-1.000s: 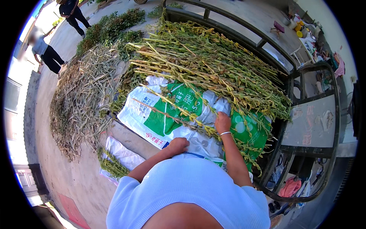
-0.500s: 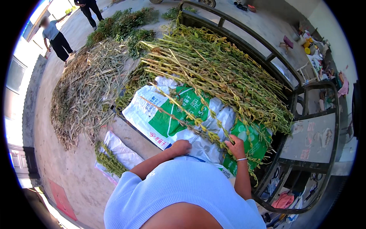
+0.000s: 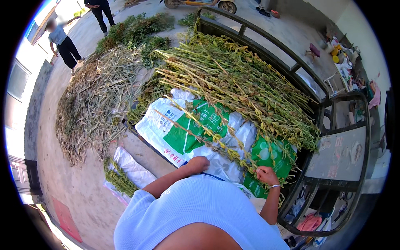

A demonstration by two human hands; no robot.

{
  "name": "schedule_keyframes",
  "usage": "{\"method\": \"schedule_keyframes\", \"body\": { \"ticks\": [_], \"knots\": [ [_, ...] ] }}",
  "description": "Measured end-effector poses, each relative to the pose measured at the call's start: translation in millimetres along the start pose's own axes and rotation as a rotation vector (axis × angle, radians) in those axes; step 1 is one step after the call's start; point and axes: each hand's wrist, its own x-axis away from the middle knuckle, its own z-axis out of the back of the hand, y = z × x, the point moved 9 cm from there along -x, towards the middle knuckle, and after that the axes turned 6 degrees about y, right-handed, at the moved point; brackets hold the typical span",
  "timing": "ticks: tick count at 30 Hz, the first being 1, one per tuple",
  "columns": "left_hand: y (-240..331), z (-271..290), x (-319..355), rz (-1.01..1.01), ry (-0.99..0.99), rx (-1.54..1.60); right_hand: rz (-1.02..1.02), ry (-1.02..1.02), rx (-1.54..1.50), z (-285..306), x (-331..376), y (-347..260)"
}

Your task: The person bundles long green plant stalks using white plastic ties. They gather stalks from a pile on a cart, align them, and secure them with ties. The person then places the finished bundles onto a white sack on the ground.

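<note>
Leaning over the cart's sacks (image 3: 183, 137), we pinch a podded stalk (image 3: 233, 154) at its near end in our closed right hand (image 3: 265, 175), our loosely curled left hand (image 3: 199, 163) braced empty on the sack; drawing it slowly should spare the pods.

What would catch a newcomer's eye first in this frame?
The big heap of green, pod-covered stalks piled across the cart bed fills the upper middle. Under it lie white and green printed sacks, where the left hand rests and the right hand pinches a stalk. To the left, a drier pile of stalks spreads over the ground, with two people standing beyond it.
</note>
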Motion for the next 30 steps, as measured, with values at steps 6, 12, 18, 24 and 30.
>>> {"method": "schedule_keyframes", "body": {
  "ticks": [6,12,18,24,30],
  "knots": [
    [21.1,58.9,-18.9,-0.072,0.246,0.023,0.077,-0.003,-0.068,-3.6,10.9,32.8],
    [27.7,88.5,-31.0,-0.063,0.293,-0.016,0.13,0.035,-0.076,-5.9,26.1,-10.3],
    [59.5,127.7,-19.1,-0.161,0.639,0.008,0.103,-0.014,-0.02,-3.6,26.5,6.8],
    [30.5,100.1,-24.6,0.02,0.493,-0.004,0.443,0.166,0.38,-17.5,-1.8,15.5],
    [25.9,85.4,-10.0,0.042,0.452,0.015,0.412,0.364,0.55,-22.7,-20.6,38.5]
  ]
}}
